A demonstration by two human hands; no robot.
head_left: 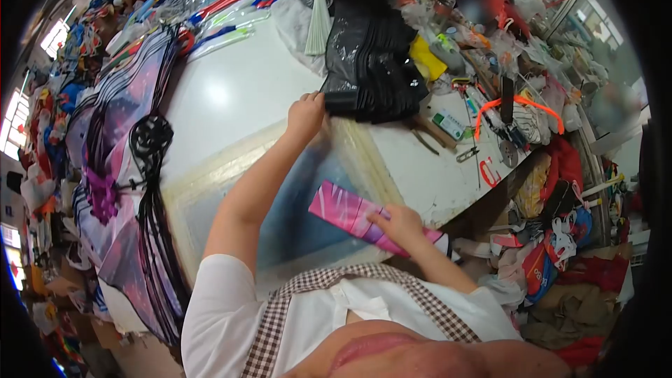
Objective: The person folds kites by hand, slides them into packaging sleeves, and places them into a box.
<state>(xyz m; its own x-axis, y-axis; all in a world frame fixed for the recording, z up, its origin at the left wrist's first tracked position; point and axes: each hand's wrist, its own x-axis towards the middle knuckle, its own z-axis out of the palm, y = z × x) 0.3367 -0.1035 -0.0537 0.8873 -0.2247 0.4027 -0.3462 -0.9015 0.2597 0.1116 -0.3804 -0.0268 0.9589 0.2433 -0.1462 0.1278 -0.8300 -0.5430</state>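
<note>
My left hand (306, 115) reaches forward across the table, its fingers closed at the near left corner of a stack of black plastic bags (367, 56). The bags lie fanned in overlapping layers. Close to my body, my right hand (400, 227) grips a folded flat bundle of pink and purple patterned fabric (343, 208), thumb on top. That bundle is held over a clear plastic-covered panel (280, 231) with yellowed tape along its edges. What lies under my left fingers is partly hidden.
Piles of patterned fabric with black cords (133, 98) cover the table's left side. A pale tassel-like bundle (317, 21) lies beside the bags. At right are pliers (425, 141), an orange strip (532, 101) and small tools. Heaped cloth (574, 294) lies beyond the right edge.
</note>
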